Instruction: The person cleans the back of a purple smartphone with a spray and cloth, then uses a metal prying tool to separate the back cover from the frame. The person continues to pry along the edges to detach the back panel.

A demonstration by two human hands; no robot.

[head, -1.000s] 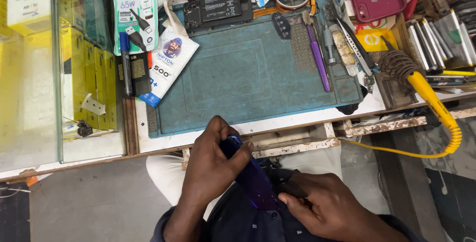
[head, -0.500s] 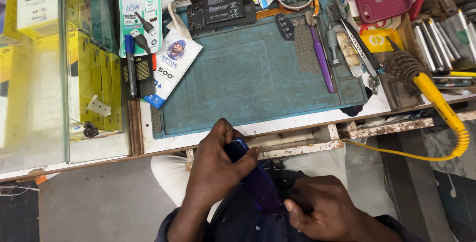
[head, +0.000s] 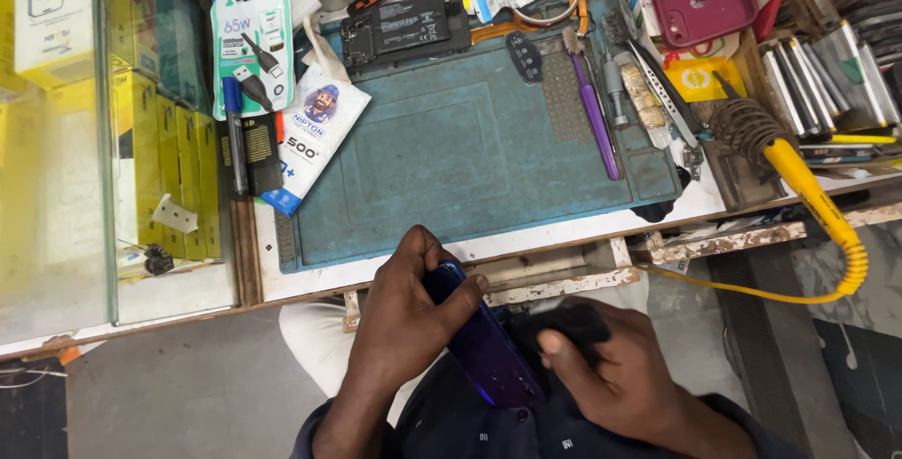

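The left hand (head: 404, 318) grips the blue phone (head: 484, 346) near the counter (head: 554, 238); the right hand (head: 611, 365) pinches a dark cloth (head: 564, 320) against it.

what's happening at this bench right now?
A person sits at a cluttered repair bench and holds a glossy purple phone below the bench edge. The left hand wraps its upper end; the right hand presses a small black object against its side. The teal work mat lies bare in the middle, with a black battery, a purple brush and a yellow-handled soldering iron around it.
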